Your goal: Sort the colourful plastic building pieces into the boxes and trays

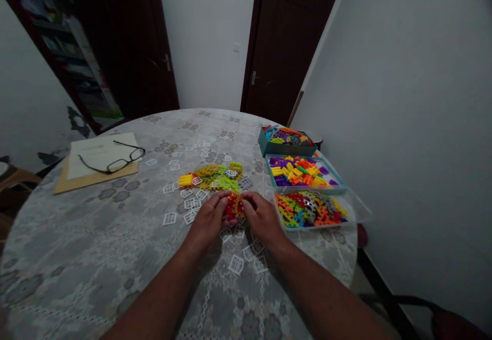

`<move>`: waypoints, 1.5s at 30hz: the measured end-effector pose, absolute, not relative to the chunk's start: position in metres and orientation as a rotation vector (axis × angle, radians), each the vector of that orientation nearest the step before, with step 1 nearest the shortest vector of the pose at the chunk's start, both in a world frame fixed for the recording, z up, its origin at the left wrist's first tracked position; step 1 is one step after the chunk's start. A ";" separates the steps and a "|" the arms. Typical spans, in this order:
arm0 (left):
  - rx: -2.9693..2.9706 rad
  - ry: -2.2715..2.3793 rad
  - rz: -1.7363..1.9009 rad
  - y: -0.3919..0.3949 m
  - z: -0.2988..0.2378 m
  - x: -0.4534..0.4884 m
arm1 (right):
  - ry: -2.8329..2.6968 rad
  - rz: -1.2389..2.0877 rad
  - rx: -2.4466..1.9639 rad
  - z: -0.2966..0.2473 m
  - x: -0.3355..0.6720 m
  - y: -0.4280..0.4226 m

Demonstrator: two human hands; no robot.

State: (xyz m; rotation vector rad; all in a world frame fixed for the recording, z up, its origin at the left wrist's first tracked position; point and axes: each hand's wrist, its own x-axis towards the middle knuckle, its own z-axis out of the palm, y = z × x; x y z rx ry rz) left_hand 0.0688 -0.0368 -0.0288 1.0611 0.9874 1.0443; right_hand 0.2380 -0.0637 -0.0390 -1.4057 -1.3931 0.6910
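Note:
Near the middle of the table, my left hand (212, 215) and my right hand (262, 214) hold a small cluster of red and orange toothed plastic building pieces (233, 206) between them. My left fingers close on its red side, and my right thumb and fingers pinch the orange side. Just beyond my hands lies a pile of yellow and green plastic building pieces (215, 174), with a grey gear-like piece (245, 182) at its right end. White window-shaped pieces (236, 264) are scattered around and below my hands. My palms hide part of the cluster.
At the right stand a box of mixed pieces (288, 148), a tray of yellow, orange and purple connectors (269, 172) and a clear container of toothed pieces (282, 220). Black-framed glasses (118, 164) rest on papers (88, 158) at the left. The round table has a patterned cloth (96, 258).

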 end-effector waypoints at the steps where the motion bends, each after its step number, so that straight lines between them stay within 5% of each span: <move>1: 1.064 0.980 1.048 -0.038 -0.028 0.070 | -1.383 0.718 -1.402 -0.040 0.237 -0.063; 38: 1.346 1.042 0.845 -0.048 -0.020 0.069 | -1.070 1.511 -1.349 -0.013 0.251 -0.067; 45: 1.159 1.069 0.865 -0.051 -0.026 0.069 | -1.169 1.360 -1.382 0.024 0.299 -0.053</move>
